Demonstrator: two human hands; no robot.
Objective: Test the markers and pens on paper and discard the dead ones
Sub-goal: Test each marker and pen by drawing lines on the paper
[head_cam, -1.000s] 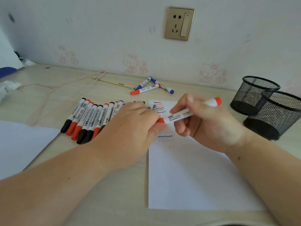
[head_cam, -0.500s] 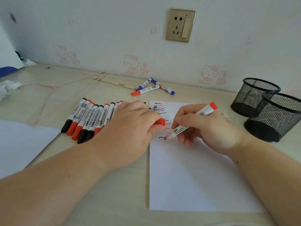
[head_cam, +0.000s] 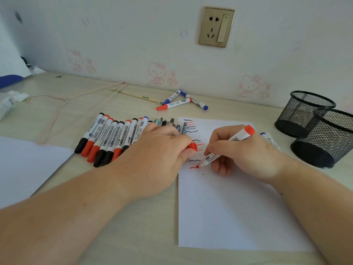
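Note:
My right hand grips a red whiteboard marker, uncapped, with its tip touching the white paper. A fresh red squiggle lies at the tip, below several black, red and blue wavy lines. Its red cap is pinched in the fingers of my left hand, which rests on the paper's left edge. A row of black, red and blue markers lies on the desk to the left, with several thinner pens behind my left hand.
Two black mesh pen cups stand at the right. Three markers lie near the wall, beside a wooden stick and a cord. Another sheet lies at the left. A blue-tipped marker peeks out behind my right hand.
My left hand pulled the cap off the red marker. My right hand lowered the marker to the paper and drew a red squiggle.

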